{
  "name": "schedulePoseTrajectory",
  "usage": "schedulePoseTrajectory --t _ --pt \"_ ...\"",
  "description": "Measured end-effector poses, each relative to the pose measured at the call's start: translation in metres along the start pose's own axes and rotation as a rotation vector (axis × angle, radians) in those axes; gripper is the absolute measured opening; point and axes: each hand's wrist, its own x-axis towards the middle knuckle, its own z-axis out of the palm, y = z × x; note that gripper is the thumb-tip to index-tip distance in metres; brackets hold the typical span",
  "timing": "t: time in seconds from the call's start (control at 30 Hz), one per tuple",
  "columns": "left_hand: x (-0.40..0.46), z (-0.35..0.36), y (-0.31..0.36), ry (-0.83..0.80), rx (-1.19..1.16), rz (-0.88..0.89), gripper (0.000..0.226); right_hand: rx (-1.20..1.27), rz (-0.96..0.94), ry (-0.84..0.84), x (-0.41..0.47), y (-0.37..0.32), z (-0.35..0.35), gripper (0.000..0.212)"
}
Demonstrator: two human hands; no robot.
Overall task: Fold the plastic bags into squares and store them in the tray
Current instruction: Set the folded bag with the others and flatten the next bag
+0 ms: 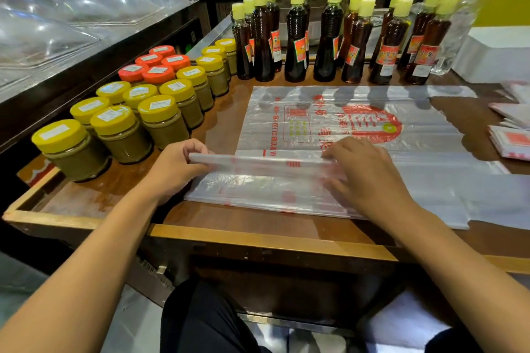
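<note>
On the near counter (pixel 229 216), my left hand (pixel 175 170) and right hand (pixel 370 178) pinch the slippery bag's (pixel 329 129) fold, which could slide crooked.

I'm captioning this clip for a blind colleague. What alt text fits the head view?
Both hands, left hand and right hand, fold the near edge of a clear red-printed plastic bag lying on a wooden counter. Yellow- and orange-lidded jars stand left, dark bottles behind.
</note>
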Motion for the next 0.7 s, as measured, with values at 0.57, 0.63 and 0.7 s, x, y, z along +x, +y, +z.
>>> schedulePoseTrajectory --t 0.57,0.63,0.7 --pt "-0.018 -0.027 0.003 -0.059 0.308 0.042 0.047 0.207 -0.199 -0.219 -0.040 0.026 -0.003 0.032" --pt "-0.018 -0.022 0.015 0.049 0.349 0.082 0.052 0.232 -0.208 -0.246 -0.043 0.023 -0.003 0.028" --pt "-0.018 -0.003 0.035 0.125 0.345 0.181 0.040 0.260 -0.197 -0.236 -0.045 0.019 0.000 0.025"
